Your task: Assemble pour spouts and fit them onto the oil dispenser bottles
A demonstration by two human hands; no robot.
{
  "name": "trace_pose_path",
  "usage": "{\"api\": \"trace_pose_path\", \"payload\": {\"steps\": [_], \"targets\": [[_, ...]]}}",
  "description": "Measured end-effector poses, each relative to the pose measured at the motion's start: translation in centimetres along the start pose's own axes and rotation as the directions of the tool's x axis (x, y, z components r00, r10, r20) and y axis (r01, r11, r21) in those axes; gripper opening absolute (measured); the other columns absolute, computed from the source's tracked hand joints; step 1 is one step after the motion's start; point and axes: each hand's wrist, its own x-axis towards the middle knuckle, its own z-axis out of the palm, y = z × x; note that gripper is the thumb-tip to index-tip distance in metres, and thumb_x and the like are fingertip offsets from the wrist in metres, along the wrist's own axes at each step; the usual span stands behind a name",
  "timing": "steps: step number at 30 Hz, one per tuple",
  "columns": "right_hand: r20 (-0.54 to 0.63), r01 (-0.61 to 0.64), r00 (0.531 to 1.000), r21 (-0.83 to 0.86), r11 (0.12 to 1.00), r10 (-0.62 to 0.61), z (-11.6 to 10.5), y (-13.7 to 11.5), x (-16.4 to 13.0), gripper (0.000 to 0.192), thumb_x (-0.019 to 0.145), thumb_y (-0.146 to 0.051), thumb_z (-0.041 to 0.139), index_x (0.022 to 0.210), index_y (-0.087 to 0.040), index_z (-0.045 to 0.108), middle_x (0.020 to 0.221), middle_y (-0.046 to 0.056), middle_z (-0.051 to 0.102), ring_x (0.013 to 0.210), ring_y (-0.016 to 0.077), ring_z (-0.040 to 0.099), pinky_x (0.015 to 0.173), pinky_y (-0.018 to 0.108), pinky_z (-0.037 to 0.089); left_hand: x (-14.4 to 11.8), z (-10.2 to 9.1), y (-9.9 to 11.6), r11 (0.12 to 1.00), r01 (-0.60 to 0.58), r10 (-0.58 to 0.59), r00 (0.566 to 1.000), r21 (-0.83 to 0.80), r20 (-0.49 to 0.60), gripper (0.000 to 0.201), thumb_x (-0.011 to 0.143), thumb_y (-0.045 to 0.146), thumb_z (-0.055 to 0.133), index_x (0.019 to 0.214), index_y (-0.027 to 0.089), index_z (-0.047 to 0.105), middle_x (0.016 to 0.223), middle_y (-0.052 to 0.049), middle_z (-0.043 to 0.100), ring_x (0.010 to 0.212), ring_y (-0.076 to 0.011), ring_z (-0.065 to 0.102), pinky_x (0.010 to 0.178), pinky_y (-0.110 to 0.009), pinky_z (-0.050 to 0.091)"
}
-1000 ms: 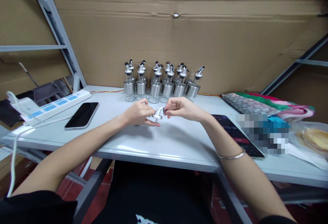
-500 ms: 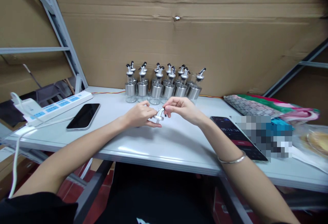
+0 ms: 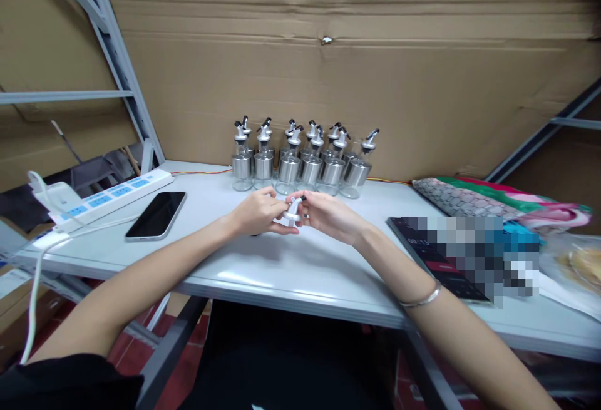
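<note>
**Both hands meet on a small pourer cap at frame centre**

The small silver metal pourer cap with a black-tipped spout sits between the two hands, just above the white tabletop, spout tilted up and to the right. The left hand pinches its base; the right hand closes fingertips on the spout end. Both forearms converge from the lower corners. A cluster of glass-and-steel dispenser bottles stands just behind.

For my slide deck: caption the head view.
Left hand and right hand hold a small silver pourer spout before steel-sleeved glass bottles.
</note>
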Motion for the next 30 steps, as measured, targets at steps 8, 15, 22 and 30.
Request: {"api": "trace_pose_path", "payload": {"steps": [8, 15, 22, 30], "targets": [[0.039, 0.008, 0.999, 0.055, 0.998, -0.01, -0.3, 0.2, 0.0, 0.023, 0.077, -0.037, 0.065, 0.086, -0.016, 0.065, 0.07, 0.0, 0.055, 0.069, 0.0118, 0.051, 0.072, 0.029, 0.045, -0.1, 0.3, -0.1, 0.995, -0.102, 0.102, 0.993, 0.007, -0.066, 0.045, 0.088, 0.055, 0.042, 0.063, 0.017, 0.048, 0.051, 0.003, 0.055, 0.046, -0.01, 0.048, 0.064, -0.028, 0.04], [0.013, 0.066, 0.998, 0.077, 0.995, -0.067, -0.3, 0.3, 0.4, 0.026, 0.074, -0.041, 0.069, 0.083, -0.017, 0.066, 0.074, 0.0, 0.053, 0.072, 0.0105, 0.05, 0.069, 0.026, 0.044, -0.1, -1.3, -0.9, 0.986, 0.101, -0.078, 0.983, -0.136, 0.166, 0.053, 0.088, 0.062, 0.032, 0.077, 0.015, 0.055, 0.065, 0.0, 0.061, 0.055, -0.0109, 0.051, 0.066, -0.026, 0.037], [-0.073, 0.021, 0.997, 0.157, 0.987, -0.01, -0.5, 0.1, 0.4, 0.027, 0.074, -0.045, 0.067, 0.078, -0.019, 0.063, 0.077, 0.0, 0.054, 0.076, 0.0117, 0.053, 0.066, 0.025, 0.044, -0.4, -3.7, -2.2, 0.82, 0.569, -0.516, 0.695, 0.055, 0.5, 0.048, 0.081, 0.061, 0.044, 0.071, 0.016, 0.056, 0.061, -0.002, 0.058, 0.053, -0.0117, 0.047, 0.051, -0.023, 0.028], [-0.077, 0.006, 0.997, 0.134, 0.991, 0.005, -0.2, 0.1, 0.3, 0.026, 0.078, -0.045, 0.063, 0.075, -0.019, 0.061, 0.076, 0.0, 0.055, 0.072, 0.0112, 0.053, 0.064, 0.026, 0.044, -0.5, -3.2, -1.2, 0.818, 0.561, -0.342, 0.647, -0.122, 0.681, 0.028, 0.076, 0.042, 0.059, 0.066, 0.016, 0.058, 0.062, 0.001, 0.058, 0.053, -0.0099, 0.047, 0.05, -0.021, 0.029]]}}
